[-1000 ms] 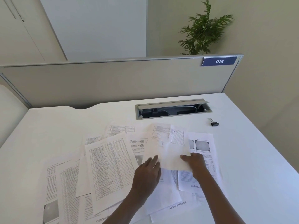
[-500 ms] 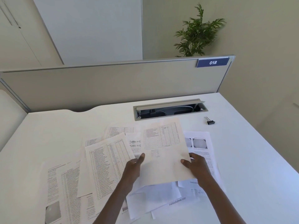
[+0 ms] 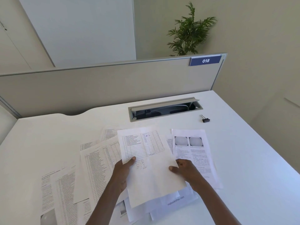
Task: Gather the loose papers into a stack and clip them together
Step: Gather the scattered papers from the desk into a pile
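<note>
I hold a table sheet (image 3: 149, 166) above the desk, gripped on both sides. My left hand (image 3: 122, 173) pinches its left edge, thumb on top. My right hand (image 3: 185, 171) pinches its right edge. Several loose papers (image 3: 99, 161) lie spread over the white desk (image 3: 243, 168) beneath and to the left. A sheet with two round pictures (image 3: 193, 150) lies flat to the right of my right hand. More sheets (image 3: 175, 200) stick out under the held one. A black binder clip (image 3: 205, 119) rests alone at the far right of the desk.
An open cable hatch (image 3: 165, 109) is set into the desk behind the papers. A beige partition (image 3: 113, 85) with a blue 018 label (image 3: 205, 60) closes the back. A green plant (image 3: 190, 33) stands behind it. The desk's right edge runs diagonally.
The table sheet has come up off the pile and unfolded flat between both hands. My left hand shifted from on top of the papers to the sheet's left edge.
</note>
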Demonstrator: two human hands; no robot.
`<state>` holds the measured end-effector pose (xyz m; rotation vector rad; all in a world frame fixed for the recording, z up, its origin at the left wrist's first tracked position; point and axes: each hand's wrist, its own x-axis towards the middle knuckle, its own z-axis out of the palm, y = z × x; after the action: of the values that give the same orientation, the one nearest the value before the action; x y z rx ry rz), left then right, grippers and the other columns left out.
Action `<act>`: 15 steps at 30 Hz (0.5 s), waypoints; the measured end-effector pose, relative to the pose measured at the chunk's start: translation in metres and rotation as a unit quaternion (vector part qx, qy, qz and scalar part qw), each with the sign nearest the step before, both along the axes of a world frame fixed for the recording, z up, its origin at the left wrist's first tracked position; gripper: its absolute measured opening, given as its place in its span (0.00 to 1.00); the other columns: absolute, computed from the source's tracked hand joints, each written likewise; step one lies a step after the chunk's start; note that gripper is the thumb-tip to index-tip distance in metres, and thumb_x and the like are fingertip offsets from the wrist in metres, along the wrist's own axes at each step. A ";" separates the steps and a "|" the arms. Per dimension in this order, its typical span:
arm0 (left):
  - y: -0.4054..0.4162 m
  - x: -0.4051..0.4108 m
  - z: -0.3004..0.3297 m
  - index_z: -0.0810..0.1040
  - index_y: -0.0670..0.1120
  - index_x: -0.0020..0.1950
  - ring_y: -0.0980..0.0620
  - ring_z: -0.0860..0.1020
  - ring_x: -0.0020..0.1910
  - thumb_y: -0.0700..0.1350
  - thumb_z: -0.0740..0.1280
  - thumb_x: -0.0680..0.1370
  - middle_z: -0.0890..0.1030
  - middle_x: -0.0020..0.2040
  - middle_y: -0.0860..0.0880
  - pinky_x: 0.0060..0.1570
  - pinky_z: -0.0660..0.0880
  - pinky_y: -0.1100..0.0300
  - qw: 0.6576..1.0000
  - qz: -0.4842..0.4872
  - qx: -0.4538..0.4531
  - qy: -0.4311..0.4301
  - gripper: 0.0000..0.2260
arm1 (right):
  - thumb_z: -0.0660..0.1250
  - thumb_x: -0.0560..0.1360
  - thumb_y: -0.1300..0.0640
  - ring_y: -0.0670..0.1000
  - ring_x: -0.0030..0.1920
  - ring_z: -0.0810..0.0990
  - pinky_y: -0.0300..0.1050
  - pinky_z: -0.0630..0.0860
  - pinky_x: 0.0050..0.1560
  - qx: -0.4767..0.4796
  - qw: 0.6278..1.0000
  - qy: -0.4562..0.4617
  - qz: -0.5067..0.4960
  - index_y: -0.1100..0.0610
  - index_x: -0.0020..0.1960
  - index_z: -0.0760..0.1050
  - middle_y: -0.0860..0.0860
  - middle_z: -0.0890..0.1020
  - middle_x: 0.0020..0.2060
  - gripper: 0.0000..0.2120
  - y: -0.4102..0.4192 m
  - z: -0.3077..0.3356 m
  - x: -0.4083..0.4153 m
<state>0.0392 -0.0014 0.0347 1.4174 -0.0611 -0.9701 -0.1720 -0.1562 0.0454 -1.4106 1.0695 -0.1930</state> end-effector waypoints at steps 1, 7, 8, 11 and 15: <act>0.000 0.001 -0.001 0.83 0.46 0.56 0.51 0.85 0.49 0.40 0.72 0.76 0.86 0.53 0.47 0.44 0.78 0.57 1.000 0.002 0.004 -0.008 0.09 | 0.75 0.72 0.59 0.51 0.38 0.85 0.43 0.78 0.39 -0.005 1.000 0.017 -0.013 0.59 0.50 0.81 0.54 0.87 0.42 0.09 -0.003 -0.003 0.000; 0.006 0.013 -0.009 0.83 0.45 0.56 0.46 0.84 0.50 0.40 0.72 0.76 0.86 0.51 0.46 0.50 0.78 0.52 1.000 0.027 0.008 -0.010 0.09 | 0.74 0.70 0.48 0.58 0.59 0.79 0.49 0.74 0.58 -0.192 0.942 0.244 -0.130 0.56 0.63 0.75 0.56 0.83 0.55 0.24 -0.036 -0.025 -0.026; 0.008 0.014 -0.009 0.83 0.46 0.55 0.45 0.84 0.50 0.40 0.72 0.76 0.87 0.51 0.46 0.51 0.78 0.51 0.999 0.029 0.009 -0.011 0.08 | 0.74 0.71 0.48 0.60 0.64 0.75 0.51 0.71 0.61 -0.211 0.929 0.269 -0.139 0.58 0.65 0.73 0.59 0.80 0.60 0.27 -0.041 -0.027 -0.034; 0.011 0.017 -0.011 0.83 0.46 0.54 0.43 0.84 0.51 0.40 0.72 0.76 0.87 0.50 0.46 0.54 0.79 0.47 0.999 0.032 0.013 -0.009 0.08 | 0.74 0.71 0.47 0.65 0.66 0.67 0.58 0.71 0.61 -0.218 0.899 0.345 -0.156 0.63 0.65 0.68 0.64 0.72 0.63 0.31 -0.050 -0.032 -0.051; 0.015 0.015 -0.014 0.83 0.47 0.54 0.44 0.84 0.50 0.40 0.71 0.77 0.86 0.50 0.46 0.52 0.78 0.49 0.999 0.036 0.013 -0.013 0.07 | 0.77 0.65 0.40 0.64 0.66 0.66 0.60 0.72 0.59 -0.197 0.881 0.401 -0.157 0.64 0.64 0.66 0.62 0.69 0.62 0.40 -0.053 -0.040 -0.059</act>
<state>0.0544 0.0135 0.0211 1.4456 -0.0166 -0.8961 -0.2306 -0.2094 0.0050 -1.7225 2.0421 -0.0488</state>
